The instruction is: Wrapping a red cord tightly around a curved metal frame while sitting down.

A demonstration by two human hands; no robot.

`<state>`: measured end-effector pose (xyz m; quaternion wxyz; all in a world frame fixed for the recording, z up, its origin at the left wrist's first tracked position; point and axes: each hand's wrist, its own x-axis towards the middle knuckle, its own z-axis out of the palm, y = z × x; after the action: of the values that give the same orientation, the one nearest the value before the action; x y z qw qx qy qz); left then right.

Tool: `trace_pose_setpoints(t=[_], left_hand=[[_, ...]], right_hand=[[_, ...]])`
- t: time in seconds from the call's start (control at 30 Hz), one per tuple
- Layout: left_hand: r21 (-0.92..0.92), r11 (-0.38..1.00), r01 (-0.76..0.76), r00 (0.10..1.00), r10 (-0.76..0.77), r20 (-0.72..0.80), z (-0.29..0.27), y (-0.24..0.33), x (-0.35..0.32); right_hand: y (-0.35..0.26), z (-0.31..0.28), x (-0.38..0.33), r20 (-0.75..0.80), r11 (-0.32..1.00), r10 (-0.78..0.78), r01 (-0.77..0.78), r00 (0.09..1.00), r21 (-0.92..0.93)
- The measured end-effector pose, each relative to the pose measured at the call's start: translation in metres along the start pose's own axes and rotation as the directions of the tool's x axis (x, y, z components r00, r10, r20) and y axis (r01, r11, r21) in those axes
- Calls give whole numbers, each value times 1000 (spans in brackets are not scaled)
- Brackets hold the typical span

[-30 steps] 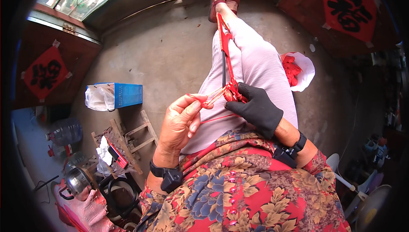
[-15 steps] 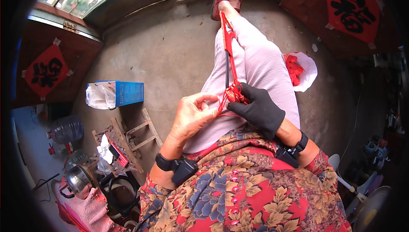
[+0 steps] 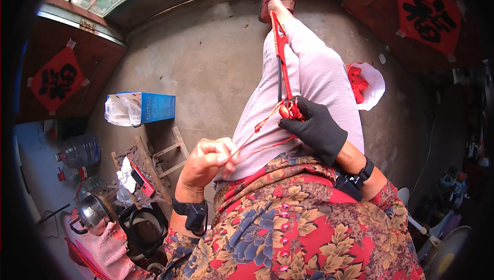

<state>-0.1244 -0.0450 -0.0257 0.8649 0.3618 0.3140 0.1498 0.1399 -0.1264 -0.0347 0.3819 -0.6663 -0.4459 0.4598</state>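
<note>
My left hand (image 3: 208, 159) is bare, its fingers pinched on a thin red cord (image 3: 248, 139) that stretches taut toward my right hand. In a black glove, my right hand (image 3: 319, 128) grips a bunched red cord knot (image 3: 291, 109) above my lap. From that knot a red and gold braided cord (image 3: 279, 43) runs along my legs toward my crossed feet, with a dark rod-like strand (image 3: 279, 79) beside it. A small red clump sits on the cord between the hands. Black devices are strapped to both wrists.
On the floor to the left stands a blue box (image 3: 158, 108) with a plastic bag in it. Nearer are a wooden stool (image 3: 172, 156), a small seat holding a red phone-like object (image 3: 143, 182), and a metal pot (image 3: 94, 214). A white bag (image 3: 375, 87) of red cord lies right of my legs.
My left hand has moved away from the knot, down and left, drawing the thin cord out straight. My right hand stays closed on the knot, nearly in place.
</note>
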Motion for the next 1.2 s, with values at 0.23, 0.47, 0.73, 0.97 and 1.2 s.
trace_pose_setpoints(t=[0.23,0.47,0.73,0.97,1.2], left_hand=[[-476,841,-258,824,449,346,-24,-12,-28],[-258,957,-130,991,119,-61,-41,-20,-53],[-190,964,-186,982,178,-55,-43,-28,-65],[405,908,-111,793,326,-514,-22,-1,-7],[351,916,-194,974,221,-40,59,17,69]], right_hand=[[-4,-2,-1,16,999,49,-49,999,15],[-5,2,-3,-21,987,-80,77,997,-145],[0,7,1,-53,929,-209,182,976,-321],[4,9,0,-52,899,-250,212,967,-383],[-5,5,-3,-9,945,-167,157,986,-287]])
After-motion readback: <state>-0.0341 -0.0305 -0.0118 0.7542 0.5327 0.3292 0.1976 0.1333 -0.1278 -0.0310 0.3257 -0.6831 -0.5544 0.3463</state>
